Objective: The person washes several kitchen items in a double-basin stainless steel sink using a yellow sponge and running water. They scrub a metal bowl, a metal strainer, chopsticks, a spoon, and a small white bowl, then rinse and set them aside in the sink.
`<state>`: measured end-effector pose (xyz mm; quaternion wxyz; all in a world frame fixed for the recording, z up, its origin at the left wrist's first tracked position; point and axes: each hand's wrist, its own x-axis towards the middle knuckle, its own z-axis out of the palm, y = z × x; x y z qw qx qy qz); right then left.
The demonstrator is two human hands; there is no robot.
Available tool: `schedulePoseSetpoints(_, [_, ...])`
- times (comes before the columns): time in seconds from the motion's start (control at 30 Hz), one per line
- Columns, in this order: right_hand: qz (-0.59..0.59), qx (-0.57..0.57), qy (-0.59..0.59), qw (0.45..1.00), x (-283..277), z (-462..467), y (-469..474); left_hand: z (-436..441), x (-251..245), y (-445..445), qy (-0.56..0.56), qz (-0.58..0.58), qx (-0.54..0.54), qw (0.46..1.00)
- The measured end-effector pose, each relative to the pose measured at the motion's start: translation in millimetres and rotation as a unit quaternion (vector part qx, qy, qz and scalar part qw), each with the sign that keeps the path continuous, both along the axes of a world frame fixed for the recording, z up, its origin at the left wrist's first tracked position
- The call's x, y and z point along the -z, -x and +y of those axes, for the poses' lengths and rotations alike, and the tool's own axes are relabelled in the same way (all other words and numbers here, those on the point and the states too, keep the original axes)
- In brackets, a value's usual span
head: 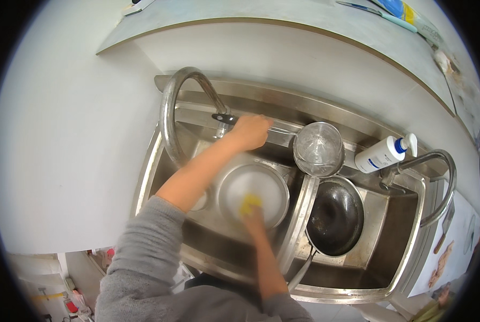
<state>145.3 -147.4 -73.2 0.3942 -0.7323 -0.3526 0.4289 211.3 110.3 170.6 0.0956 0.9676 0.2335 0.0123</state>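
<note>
My left hand (251, 132) is closed around the handle of a wire-mesh strainer (318, 149), and the handle's black end shows beside the base of the left faucet (167, 116). The strainer's basket is over the rear end of the sink divider (300, 219). Lower down, my right hand (253, 217) holds a yellow sponge (250, 204) inside a round metal basin (282, 185) in the left sink bowl. Motion blurs this hand and the sponge. A small pale round item (201, 201) is partly hidden behind my left forearm.
A dark wok (336, 219) lies in the right sink bowl, its handle (302, 270) reaching over the front rim. A white pump bottle (381, 155) stands at the back, near the right faucet (449, 177). A raised counter edge (264, 20) runs behind. Part of another person (445, 302) shows at lower right.
</note>
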Motion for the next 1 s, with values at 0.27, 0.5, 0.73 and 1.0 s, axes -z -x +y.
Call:
schedulePoseSetpoints(0.27, [-0.001,0.0,0.027,1.0,-8,-4,-3,4,32,12,-0.076,0.017,-0.008,0.997])
schedulePoseSetpoints(0.5, [-0.039,-0.016,-0.008,0.999,-1,-7,-9,-3,47,16,-0.091,-0.033,-0.033,0.995])
schedulePoseSetpoints(0.73, [0.269,0.173,-0.108,0.941,-59,22,-44,-6,56,19,-0.084,-0.018,-0.007,0.996])
schedulePoseSetpoints(1.0, [0.417,0.327,-0.12,0.84,-150,52,-132,-1,53,19,-0.075,-0.042,-0.047,0.995])
